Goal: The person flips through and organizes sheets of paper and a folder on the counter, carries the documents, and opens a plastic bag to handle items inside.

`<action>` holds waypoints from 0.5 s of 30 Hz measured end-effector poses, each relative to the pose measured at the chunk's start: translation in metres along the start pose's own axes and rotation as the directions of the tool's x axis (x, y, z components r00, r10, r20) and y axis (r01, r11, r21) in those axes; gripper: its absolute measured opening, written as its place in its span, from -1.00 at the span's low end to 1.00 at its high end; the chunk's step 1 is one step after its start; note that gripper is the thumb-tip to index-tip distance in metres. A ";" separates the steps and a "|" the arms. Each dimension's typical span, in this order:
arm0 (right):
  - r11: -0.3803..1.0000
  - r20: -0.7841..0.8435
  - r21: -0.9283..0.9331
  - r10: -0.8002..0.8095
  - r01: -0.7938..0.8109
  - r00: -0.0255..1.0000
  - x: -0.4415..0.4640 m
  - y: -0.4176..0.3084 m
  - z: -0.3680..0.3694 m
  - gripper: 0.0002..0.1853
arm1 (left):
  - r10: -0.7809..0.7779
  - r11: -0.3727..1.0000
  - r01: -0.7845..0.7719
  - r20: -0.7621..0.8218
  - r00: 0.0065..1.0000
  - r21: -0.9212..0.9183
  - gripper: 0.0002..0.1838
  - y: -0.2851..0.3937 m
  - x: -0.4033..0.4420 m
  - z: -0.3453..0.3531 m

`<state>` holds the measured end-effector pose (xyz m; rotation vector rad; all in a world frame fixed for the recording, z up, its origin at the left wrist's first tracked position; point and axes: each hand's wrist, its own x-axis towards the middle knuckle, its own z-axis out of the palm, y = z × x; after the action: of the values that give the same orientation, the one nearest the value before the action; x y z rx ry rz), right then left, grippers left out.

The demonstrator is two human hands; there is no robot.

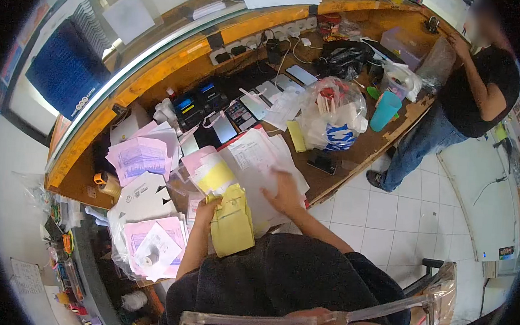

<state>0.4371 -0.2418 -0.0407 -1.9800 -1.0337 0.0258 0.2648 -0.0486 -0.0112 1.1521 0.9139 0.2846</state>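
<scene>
My left hand (206, 211) is closed on a stack of yellow slips (232, 221), gripping its left edge near my body. Just above lies a pink and yellow bundle of papers (210, 171), its lower edge meeting the slips. My right hand (285, 193), slightly blurred, has its fingers spread over white sheets (257, 162) on the desk; whether it touches them cannot be made out. Under those sheets a red edge shows. To the left lie pink printed papers (140, 156) and another pile of pink and white sheets (156, 242) with a small roll on it.
A clear plastic bag (333, 116), a teal cup (385, 111), phones and black devices (201, 106) stand along the wooden desk (354, 164). A tape dispenser (107, 184) sits at the left. Another person (481, 86) stands at the far right end.
</scene>
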 end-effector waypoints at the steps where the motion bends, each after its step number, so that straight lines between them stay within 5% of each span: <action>1: 0.985 -0.141 -0.149 0.070 -0.091 0.988 0.007 0.003 -0.011 -0.24 | 0.001 1.000 -0.001 -0.005 1.000 -0.004 -0.62 0.002 -0.001 0.001; 2: 0.985 -0.135 -0.147 0.067 -0.087 0.989 0.011 0.005 -0.017 -0.24 | -0.011 0.999 0.012 -0.021 1.000 0.046 -0.62 0.005 -0.002 0.001; 4: 0.872 -0.029 -0.425 0.256 -0.243 0.966 0.018 0.008 -0.025 -0.14 | -0.024 0.995 0.028 -0.043 0.999 0.092 -0.62 0.007 -0.003 0.001; 7: 0.808 0.107 -0.477 0.443 -0.345 0.890 0.030 0.011 -0.030 -0.04 | -0.053 0.998 0.055 -0.041 0.998 0.026 -0.62 0.007 -0.006 0.004; 10: 0.837 0.185 -0.254 0.534 -0.485 0.825 0.039 0.021 -0.022 -0.12 | -0.066 0.997 0.069 -0.069 0.995 0.047 -0.63 0.009 -0.009 0.007; 15: 0.822 0.241 -0.414 0.513 -0.390 0.824 0.052 0.019 -0.027 -0.23 | -0.056 0.998 0.058 -0.057 0.997 0.037 -0.68 0.020 -0.017 0.014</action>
<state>0.4933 -0.2305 -0.0199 -2.5851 -0.7750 0.5047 0.2696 -0.0606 0.0155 1.1565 1.0033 0.2544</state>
